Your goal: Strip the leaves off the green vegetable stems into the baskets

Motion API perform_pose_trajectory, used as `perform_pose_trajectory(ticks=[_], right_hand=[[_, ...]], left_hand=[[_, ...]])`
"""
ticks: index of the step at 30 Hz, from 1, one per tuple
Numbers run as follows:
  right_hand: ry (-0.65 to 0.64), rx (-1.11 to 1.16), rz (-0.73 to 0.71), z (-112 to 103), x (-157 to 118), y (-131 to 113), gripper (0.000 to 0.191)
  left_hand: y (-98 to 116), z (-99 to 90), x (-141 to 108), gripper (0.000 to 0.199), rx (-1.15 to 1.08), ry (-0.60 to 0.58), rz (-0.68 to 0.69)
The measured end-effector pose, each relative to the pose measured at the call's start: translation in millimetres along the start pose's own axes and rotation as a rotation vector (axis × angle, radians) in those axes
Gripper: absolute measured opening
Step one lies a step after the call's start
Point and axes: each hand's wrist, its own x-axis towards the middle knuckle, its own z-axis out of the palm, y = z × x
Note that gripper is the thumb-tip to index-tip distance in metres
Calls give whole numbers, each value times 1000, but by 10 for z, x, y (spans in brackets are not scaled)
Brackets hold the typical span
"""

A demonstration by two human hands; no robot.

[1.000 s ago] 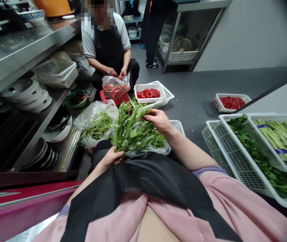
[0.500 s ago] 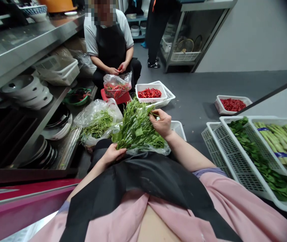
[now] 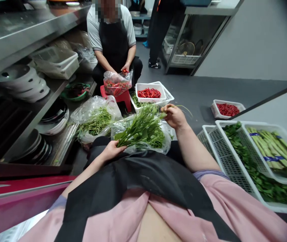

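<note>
My left hand [image 3: 112, 151] is closed round the stem end of a bunch of leafy greens [image 3: 140, 126], which looks like water spinach. The bunch slants up and right over an open clear plastic bag [image 3: 167, 145] with more greens inside. At the bunch's far end, my right hand [image 3: 175, 116] pinches a thin green stem [image 3: 185, 109] that curves out to the right. A second plastic bag [image 3: 79, 116] of cut green stems [image 3: 96, 121] lies to the left, beyond my left hand.
Across from me a person [image 3: 113, 40] handles red chillies from a bag [image 3: 118, 84] on a red stool [image 3: 123, 98]. White baskets [image 3: 162, 99] hold chillies. On the right, crates [image 3: 237, 156] carry greens and banded stalks [image 3: 275, 151]. A steel shelf [image 3: 57, 28] lines the left.
My right hand has moved right, away from the bunch, with a thin stem in its fingers. The bunch has tilted further right. The other person's hand has moved into the chilli bag.
</note>
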Motion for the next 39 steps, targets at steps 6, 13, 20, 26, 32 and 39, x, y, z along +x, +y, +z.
perform_pose_trajectory(ticks=[6,13,20,26,32,39], right_hand=[[-193,-164,195,148,-154,174,16],[-429,-359,74,128,-303,106,29],[-488,-590,50,139,-356,188,29],[-536,-594,62,254,-414,234,29],[-471,-645,66,262,-441,296,25],[-344,-691,-24,272,-498,401,26]], left_hand=[[-10,-39,11,32,82,-28,77],[-42,-40,-1,37,38,-52,46],[-59,-39,16,41,63,-89,33],[-39,-68,10,43,78,-110,4],[-6,-89,-60,45,-166,-239,-176],[2,-96,-82,49,-326,-346,-162]])
